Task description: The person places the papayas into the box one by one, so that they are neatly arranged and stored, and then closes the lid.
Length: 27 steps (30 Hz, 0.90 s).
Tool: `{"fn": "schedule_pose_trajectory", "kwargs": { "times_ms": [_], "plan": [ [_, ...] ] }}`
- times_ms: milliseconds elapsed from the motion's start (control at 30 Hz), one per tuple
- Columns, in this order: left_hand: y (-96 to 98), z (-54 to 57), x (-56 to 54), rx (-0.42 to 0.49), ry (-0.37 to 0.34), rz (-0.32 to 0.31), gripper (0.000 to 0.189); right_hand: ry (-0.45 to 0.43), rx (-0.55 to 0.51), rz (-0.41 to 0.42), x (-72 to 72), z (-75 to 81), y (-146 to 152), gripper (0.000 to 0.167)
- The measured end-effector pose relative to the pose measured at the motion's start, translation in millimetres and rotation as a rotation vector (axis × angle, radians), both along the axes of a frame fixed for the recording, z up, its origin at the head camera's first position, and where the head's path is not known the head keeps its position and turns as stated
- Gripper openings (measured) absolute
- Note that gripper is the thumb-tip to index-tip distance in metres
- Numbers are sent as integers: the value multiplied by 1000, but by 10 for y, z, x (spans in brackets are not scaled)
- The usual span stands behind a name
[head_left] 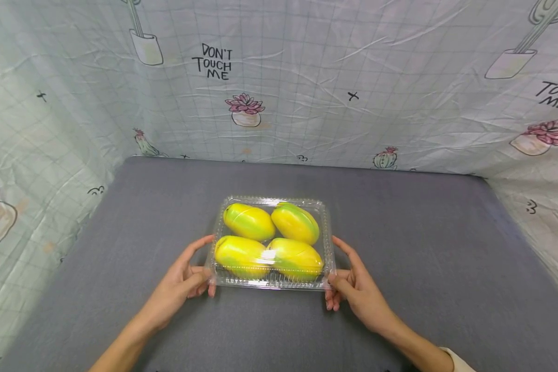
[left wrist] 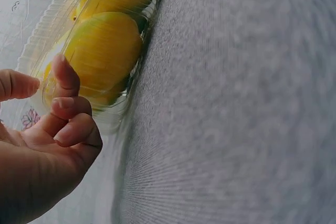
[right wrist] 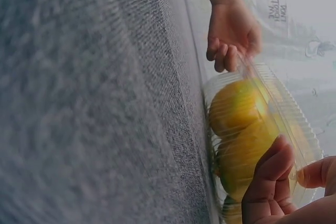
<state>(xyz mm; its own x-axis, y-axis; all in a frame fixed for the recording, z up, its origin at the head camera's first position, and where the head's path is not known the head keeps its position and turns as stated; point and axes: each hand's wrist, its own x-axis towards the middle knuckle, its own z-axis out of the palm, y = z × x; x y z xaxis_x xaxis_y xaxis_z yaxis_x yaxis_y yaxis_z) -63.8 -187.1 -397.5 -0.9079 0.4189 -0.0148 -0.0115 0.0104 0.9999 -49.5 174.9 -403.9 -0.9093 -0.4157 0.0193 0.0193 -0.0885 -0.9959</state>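
A clear plastic clamshell box [head_left: 269, 284] sits at the middle of the grey table, with its lid over several yellow-green mangoes [head_left: 248, 222]. My left hand [head_left: 181, 284] pinches the box's near left corner between thumb and fingers. At the near right corner, my right hand [head_left: 362, 294] grips the rim the same way. The left wrist view shows the thumb and index fingertip at the edge of the box [left wrist: 113, 111], the other fingers curled below. In the right wrist view, the mangoes [right wrist: 239, 106] show through the ribbed side wall, and both hands are at the rim.
The grey tabletop [head_left: 423, 232] stretches around the box on all sides. A pale cloth [head_left: 297, 67] printed with cacti, potted plants and lettering hangs behind the table and along its left and right sides.
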Motion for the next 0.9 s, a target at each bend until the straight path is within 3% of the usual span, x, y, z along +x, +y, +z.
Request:
{"fn": "schedule_pose_trajectory", "kwargs": {
  "times_ms": [267, 900],
  "plan": [
    [50, -36, 12, 62, -57, 29, 64, 14, -43, -10, 3, -31, -19, 71],
    [53, -107, 11, 172, -33, 20, 65, 56, -64, -62, 20, -114, -75, 70]
  ]
}}
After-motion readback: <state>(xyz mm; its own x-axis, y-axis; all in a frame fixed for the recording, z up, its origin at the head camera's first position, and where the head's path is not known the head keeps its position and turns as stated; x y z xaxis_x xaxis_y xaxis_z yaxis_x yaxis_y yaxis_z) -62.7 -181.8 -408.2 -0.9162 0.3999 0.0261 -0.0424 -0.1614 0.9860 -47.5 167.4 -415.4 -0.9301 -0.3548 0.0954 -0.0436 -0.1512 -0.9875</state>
